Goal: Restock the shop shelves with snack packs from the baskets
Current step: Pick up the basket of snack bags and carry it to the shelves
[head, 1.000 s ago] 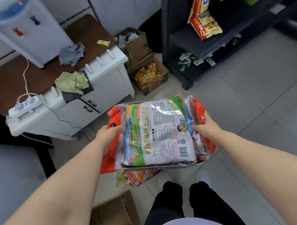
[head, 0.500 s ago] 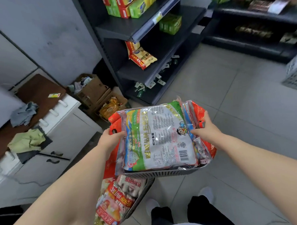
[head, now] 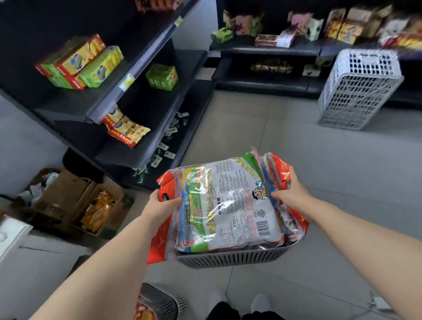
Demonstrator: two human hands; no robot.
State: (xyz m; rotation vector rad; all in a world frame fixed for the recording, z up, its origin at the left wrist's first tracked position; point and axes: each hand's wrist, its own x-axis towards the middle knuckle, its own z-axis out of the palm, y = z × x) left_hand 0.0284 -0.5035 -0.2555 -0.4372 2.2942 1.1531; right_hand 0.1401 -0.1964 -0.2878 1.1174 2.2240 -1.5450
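Both grips are closed on one load. The left grip (head: 164, 205) and right grip (head: 287, 192) clasp opposite sides of the grey basket (head: 233, 258). Their fingers curl round its edges and the outer packs, and the basket is held out in front of the body, off the floor (head: 327, 179).

The left shelves (head: 65, 105) are dark and mostly bare, with a few green and red cartons above and two yellow bags below. The back shelves (head: 268, 49) look fuller, though they are blurred. A white basket (head: 359, 88) stands on the floor against them. Cardboard boxes (head: 69, 197) sit by the foot of the left shelves. A second basket (head: 163, 304), also holding packs, lies by the feet.

The packs (head: 226, 207) in the carried basket are heaped above its rim, with a large green-and-white one on top and red ones at the sides.

The step in hand looks like bringing stock to the shelves, with shelving not yet begun. Next, the basket likely needs setting down near a bare shelf. That would free a grip to lift the top pack. The basket should be kept level, since the heap could slide.
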